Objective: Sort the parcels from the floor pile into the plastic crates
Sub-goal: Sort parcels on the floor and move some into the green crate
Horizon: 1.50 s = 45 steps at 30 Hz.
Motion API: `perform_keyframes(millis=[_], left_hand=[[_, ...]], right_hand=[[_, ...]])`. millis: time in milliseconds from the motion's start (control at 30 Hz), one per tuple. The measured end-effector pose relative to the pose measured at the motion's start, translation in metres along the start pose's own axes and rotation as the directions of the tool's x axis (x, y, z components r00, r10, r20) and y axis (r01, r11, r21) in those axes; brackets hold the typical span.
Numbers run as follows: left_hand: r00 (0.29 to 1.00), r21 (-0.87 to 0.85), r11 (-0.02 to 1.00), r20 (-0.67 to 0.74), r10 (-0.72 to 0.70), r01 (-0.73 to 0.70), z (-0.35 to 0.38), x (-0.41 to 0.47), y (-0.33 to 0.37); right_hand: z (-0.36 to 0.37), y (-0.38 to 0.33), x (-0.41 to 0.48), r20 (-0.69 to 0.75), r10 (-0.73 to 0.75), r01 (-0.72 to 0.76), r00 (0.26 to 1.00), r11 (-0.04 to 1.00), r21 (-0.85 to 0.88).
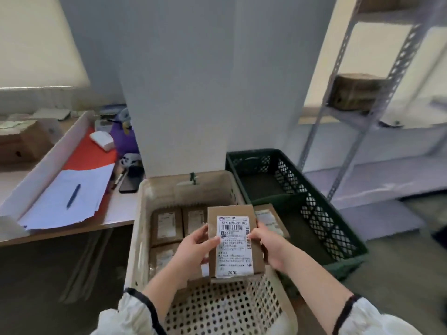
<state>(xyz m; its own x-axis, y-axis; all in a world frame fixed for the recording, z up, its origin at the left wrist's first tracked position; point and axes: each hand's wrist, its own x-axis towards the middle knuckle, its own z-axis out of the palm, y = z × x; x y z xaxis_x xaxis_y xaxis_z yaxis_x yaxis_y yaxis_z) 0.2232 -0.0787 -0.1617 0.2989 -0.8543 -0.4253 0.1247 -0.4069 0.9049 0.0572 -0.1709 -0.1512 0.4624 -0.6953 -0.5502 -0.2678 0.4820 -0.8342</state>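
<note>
I hold a small brown cardboard parcel point(234, 243) with a white shipping label facing up, above the beige plastic crate point(141, 226). My left hand point(196, 247) grips its left edge and my right hand point(268, 245) grips its right edge. Several similar labelled parcels point(167, 226) lie flat on the crate's bottom, partly hidden by my hands. Another parcel point(271, 218) rests at the crate's right rim. A dark green plastic crate point(321, 213) stands to the right and looks empty.
A desk point(118, 213) at the left carries papers with a blue pen point(73, 196), a phone point(130, 181) and small items. A white pillar point(212, 93) rises behind the crates. A metal shelf rack point(362, 122) at the right bears a brown box point(355, 91).
</note>
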Motion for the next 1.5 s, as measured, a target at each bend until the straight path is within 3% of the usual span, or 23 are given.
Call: perform_keyframes(millis=[267, 400, 700, 967, 1133, 1367, 1500], left_hand=[[0.956, 0.142, 0.989, 0.283, -0.077, 0.037, 0.115, 0.096, 0.028], [0.941, 0.176, 0.98, 0.308, -0.143, 0.092, 0.176, 0.141, 0.034], [0.947, 0.123, 0.953, 0.133, -0.293, 0.278, 0.261, 0.263, 0.026], [0.927, 0.207, 0.905, -0.025, -0.374, 0.371, 0.291, 0.32, -0.006], [0.952, 0.439, 0.845, -0.124, -0.28, 0.306, 0.291, 0.335, -0.023], [0.959, 0.592, 0.76, -0.234, -0.157, 0.269, 0.287, 0.338, -0.033], [0.951, 0.682, 0.69, -0.309, -0.03, 0.243, 0.289, 0.337, -0.042]], right_hand=[[-0.122, 0.007, 0.023, -0.278, 0.05, -0.011, 0.959, 0.99, 0.141], [-0.188, 0.006, 0.047, -0.361, 0.127, -0.067, 0.924, 0.983, 0.172], [-0.308, -0.01, 0.182, -0.308, 0.303, -0.259, 0.902, 0.95, 0.177], [-0.338, 0.008, 0.262, -0.212, 0.368, -0.353, 0.906, 0.93, 0.103], [-0.332, 0.027, 0.282, -0.188, 0.411, -0.392, 0.892, 0.911, 0.129], [-0.325, 0.043, 0.288, -0.156, 0.346, -0.329, 0.925, 0.936, 0.126], [-0.317, 0.06, 0.294, -0.147, 0.316, -0.313, 0.937, 0.949, 0.042]])
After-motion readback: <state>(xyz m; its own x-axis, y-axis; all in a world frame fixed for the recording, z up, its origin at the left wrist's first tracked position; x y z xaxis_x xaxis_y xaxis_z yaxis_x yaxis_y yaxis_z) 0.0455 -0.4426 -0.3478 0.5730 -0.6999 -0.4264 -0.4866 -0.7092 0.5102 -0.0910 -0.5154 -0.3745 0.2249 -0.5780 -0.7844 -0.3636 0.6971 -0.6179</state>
